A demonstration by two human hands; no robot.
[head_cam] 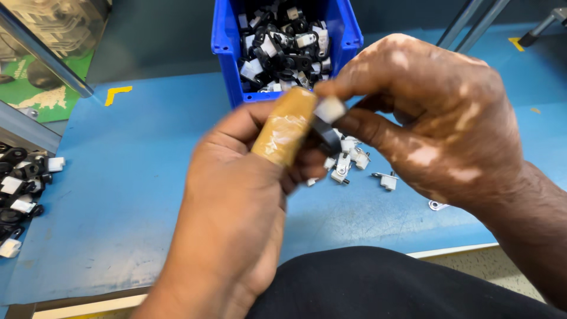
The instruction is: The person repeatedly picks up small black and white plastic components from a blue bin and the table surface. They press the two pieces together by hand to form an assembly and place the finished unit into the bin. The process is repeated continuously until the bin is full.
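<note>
Fingers (354, 127) of both hands pinch 1 black-white clip (326, 121) btwn them, above blue bench (136, 177).

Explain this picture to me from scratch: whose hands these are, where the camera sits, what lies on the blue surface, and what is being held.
There is no machine here. A person works with bare hands, filmed by a camera on their head that looks down. The left hand, its thumb wrapped in tan tape, and the right hand together pinch a small black and white clip above a blue table. Behind stands a blue bin full of similar black and white parts. A few loose white pieces lie under the hands, and another pile of parts sits at the left edge. The hands are slightly blurred, so the exact grip is unclear.
</note>
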